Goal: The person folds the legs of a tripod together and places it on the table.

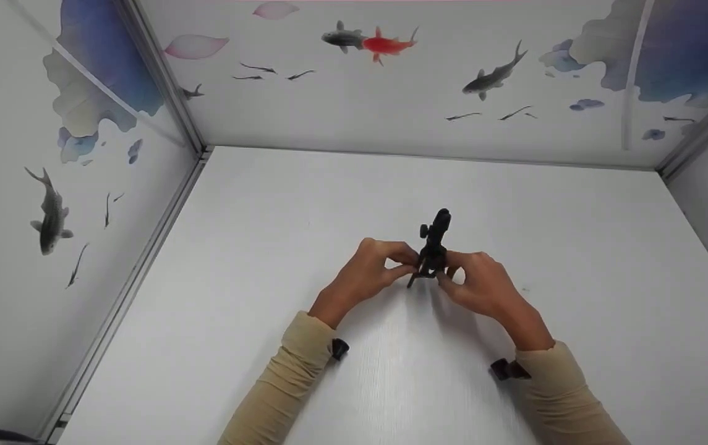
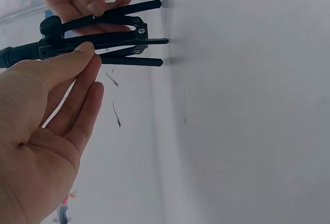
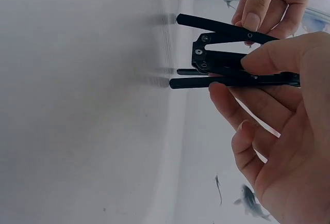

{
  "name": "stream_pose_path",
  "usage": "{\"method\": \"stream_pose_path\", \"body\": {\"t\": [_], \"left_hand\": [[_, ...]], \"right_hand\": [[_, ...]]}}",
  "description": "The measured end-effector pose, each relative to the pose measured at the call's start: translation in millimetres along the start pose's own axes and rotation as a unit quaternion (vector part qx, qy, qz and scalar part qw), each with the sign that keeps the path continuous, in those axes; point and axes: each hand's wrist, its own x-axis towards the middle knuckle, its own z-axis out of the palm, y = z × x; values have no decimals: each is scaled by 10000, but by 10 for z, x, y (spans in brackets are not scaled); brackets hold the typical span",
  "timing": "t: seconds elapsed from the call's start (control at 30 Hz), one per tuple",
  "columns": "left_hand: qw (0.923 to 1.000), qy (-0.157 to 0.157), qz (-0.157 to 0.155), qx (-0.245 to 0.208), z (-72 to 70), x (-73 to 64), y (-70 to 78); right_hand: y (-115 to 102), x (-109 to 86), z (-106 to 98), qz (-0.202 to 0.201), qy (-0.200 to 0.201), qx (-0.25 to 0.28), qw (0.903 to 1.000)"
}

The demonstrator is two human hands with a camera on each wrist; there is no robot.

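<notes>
A small black tripod (image 1: 440,225) stands upright over the table, between the two hands. Its legs (image 2: 139,62) are only slightly spread, joined by hinged braces to the central column, and their tips are right at the white surface. With thumb and index finger my left hand (image 1: 363,272) pinches one leg from the left. My right hand (image 1: 483,284) grips another leg from the right, thumb on the inner side and fingers behind. A round knob (image 2: 50,25) sticks out from the column above the legs in the left wrist view.
The white tabletop (image 1: 255,247) runs back to a wall (image 1: 391,111) printed with fish and petals. Another printed wall (image 1: 7,296) rises at the left, edged by metal rails. A small black wrist camera (image 1: 340,349) sits at the left cuff, another (image 1: 508,369) at the right.
</notes>
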Motion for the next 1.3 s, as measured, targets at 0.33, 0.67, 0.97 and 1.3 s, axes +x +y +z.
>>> {"method": "stream_pose_path", "body": {"t": [0.33, 0.67, 0.97, 1.3], "left_hand": [[9999, 128, -36, 87, 40, 0, -2], [9998, 220, -13, 37, 68, -1, 3], [9994, 245, 8, 246, 99, 3, 15], [9991, 274, -31, 314, 103, -7, 14]], "right_hand": [[5, 6, -5, -99, -56, 88, 9999], [28, 18, 14, -175, -71, 422, 9989], [20, 20, 11, -178, -43, 495, 9986], [33, 26, 23, -221, -42, 583, 9980]]}}
